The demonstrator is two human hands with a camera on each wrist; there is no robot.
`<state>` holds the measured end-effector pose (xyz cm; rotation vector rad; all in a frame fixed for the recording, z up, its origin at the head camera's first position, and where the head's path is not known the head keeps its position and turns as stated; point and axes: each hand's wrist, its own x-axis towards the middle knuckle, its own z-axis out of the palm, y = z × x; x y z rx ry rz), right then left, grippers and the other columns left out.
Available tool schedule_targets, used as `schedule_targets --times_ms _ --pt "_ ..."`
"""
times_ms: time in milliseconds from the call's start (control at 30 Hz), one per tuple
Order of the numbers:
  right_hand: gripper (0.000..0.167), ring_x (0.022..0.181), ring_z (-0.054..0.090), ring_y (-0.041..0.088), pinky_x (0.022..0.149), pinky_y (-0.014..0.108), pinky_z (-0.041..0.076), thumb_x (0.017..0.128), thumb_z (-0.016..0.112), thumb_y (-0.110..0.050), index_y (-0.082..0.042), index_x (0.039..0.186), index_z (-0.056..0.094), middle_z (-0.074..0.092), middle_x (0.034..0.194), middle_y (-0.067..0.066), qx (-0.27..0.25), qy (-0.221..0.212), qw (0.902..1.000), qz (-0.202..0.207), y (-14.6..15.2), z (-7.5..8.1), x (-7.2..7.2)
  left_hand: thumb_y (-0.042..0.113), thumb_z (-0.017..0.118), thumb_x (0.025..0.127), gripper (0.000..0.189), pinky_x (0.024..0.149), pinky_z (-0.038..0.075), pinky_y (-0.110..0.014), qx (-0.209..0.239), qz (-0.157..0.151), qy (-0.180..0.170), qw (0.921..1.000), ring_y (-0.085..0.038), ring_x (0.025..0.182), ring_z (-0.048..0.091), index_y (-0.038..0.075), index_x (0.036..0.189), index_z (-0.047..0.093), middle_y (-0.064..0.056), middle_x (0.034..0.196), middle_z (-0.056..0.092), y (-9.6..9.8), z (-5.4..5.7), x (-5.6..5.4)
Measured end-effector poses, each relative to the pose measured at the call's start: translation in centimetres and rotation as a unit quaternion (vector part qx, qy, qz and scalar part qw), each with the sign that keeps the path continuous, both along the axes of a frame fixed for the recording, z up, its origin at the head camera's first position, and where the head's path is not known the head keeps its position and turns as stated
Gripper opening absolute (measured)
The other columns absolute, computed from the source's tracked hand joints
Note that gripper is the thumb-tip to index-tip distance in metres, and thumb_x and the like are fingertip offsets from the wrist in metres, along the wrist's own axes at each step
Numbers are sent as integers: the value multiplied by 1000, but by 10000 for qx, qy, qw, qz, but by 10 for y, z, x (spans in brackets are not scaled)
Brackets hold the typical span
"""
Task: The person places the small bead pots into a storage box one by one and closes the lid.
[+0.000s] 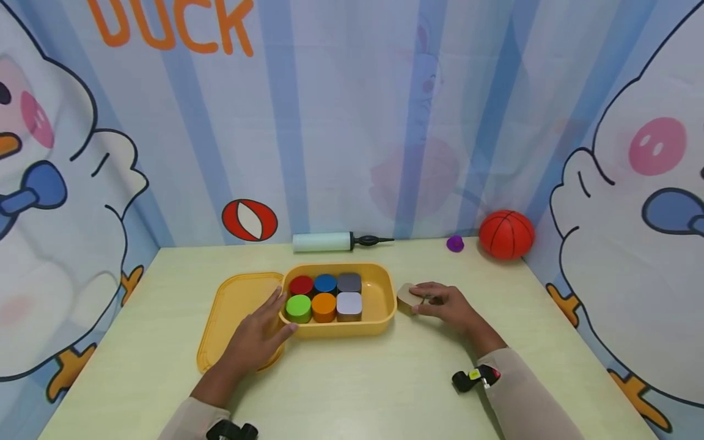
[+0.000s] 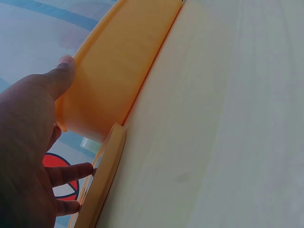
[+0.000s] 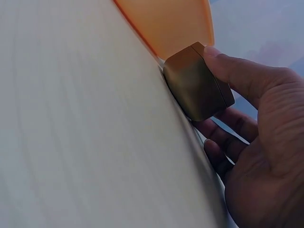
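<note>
A yellow box (image 1: pixel 379 305) on the table holds several small round and square tins in two rows: a red tin (image 1: pixel 301 285), blue tin (image 1: pixel 326 283), dark grey tin (image 1: pixel 349 282), green tin (image 1: pixel 299 308), orange tin (image 1: pixel 324 307) and lavender tin (image 1: pixel 349 305). My left hand (image 1: pixel 254 339) touches the box's left end with fairly straight fingers, thumb near the front rim, above the yellow lid (image 1: pixel 220 324). Just beyond the box's right end, my right hand (image 1: pixel 452 307) pinches a small gold square tin (image 3: pixel 192 83), its lid seam visible in the right wrist view.
Along the back edge lie a pale green hand pump (image 1: pixel 323 242) with a black nozzle and a small purple object (image 1: pixel 455 244). A red ball (image 1: pixel 506 234) sits at the back right corner. A cartoon-printed curtain (image 1: pixel 352 122) hangs behind the table.
</note>
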<state>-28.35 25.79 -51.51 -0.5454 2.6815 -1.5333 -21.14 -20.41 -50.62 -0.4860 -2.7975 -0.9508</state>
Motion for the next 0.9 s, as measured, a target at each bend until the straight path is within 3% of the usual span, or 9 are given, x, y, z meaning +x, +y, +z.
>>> schedule_targets --times_ms 467,767,900 --pt "45 122 66 14 94 19 56 97 85 -19 -11 140 75 71 147 19 -110 -26 9996 -262 1 0 0 52 66 107 79 128 35 -71 18 11 -57 10000 -41 165 35 15 171 37 -7 182 28 -1 -3 0" --pt "36 109 64 -13 91 12 57 101 79 -14 -3 136 77 74 141 23 -651 593 9933 -755 -2 14 3 53 66 107 79 127 36 -71 54 -12 -21 10000 -41 164 36 16 171 37 -7 181 29 -2 -4 0" --pt "36 108 64 -10 90 9 56 101 79 -12 -2 136 76 73 140 24 -762 861 9884 -992 -8 25 4 53 66 107 79 128 35 -71 66 17 -44 10000 -40 165 35 17 171 37 -6 182 29 -1 -3 -2"
